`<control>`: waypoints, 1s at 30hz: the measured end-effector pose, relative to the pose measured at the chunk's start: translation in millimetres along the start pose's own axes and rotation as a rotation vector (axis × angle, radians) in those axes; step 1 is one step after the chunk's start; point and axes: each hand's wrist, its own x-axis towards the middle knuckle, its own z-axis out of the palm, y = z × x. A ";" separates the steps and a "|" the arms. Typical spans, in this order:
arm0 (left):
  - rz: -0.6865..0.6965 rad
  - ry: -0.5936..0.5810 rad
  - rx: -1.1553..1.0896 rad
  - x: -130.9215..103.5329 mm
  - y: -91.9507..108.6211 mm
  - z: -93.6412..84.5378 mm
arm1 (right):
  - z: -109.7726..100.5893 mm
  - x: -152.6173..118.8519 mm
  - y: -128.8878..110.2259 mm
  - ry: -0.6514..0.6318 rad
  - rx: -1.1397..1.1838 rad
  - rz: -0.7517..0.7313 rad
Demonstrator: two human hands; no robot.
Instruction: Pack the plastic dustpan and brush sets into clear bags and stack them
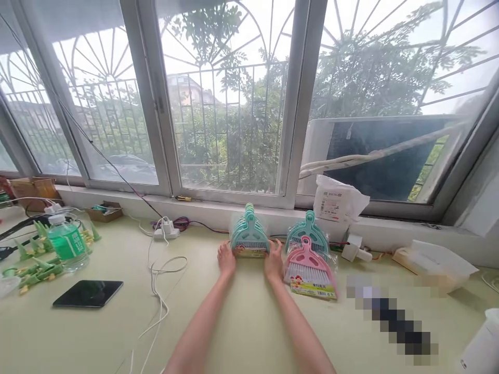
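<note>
A stack of teal mini dustpan-and-brush sets (250,228) in clear wrapping stands upright against the low wall under the window. My left hand (226,258) grips its left edge with curled fingers. On the opposite side, my right hand (274,259) presses against the stack's right edge, fingers bent around it. Just right of that hand, a pink dustpan-and-brush set (310,270) with a printed card leans in its wrapper. Behind the pink one are more teal sets (310,228), also wrapped.
A green-labelled bottle (68,243) and a dark tablet (88,294) are on the left, near green plastic pieces (39,270). White cables (158,291) run across the table from a power strip (167,229). At right are a white plug adapter (356,248) and a tissue pack (432,262).
</note>
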 end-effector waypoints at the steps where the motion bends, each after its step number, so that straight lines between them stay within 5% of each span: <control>1: 0.022 0.044 -0.057 5.8 -1.4 5.4 | 7.7 3.2 -0.3 -0.025 -0.027 0.006; 11: 0.150 -0.062 -0.121 30.9 -21.2 37.0 | 37.1 18.9 -2.5 -0.198 -0.130 -0.027; 18: 0.120 0.064 -0.046 28.1 -27.9 32.4 | 34.6 11.0 5.3 -0.069 0.077 -0.173; 24: 0.114 0.021 -0.140 36.1 -26.0 26.9 | 42.6 11.9 12.0 -0.160 0.144 -0.208; 30: -0.086 0.057 -0.257 50.3 -28.5 23.3 | 52.8 16.8 23.7 -0.199 0.288 -0.207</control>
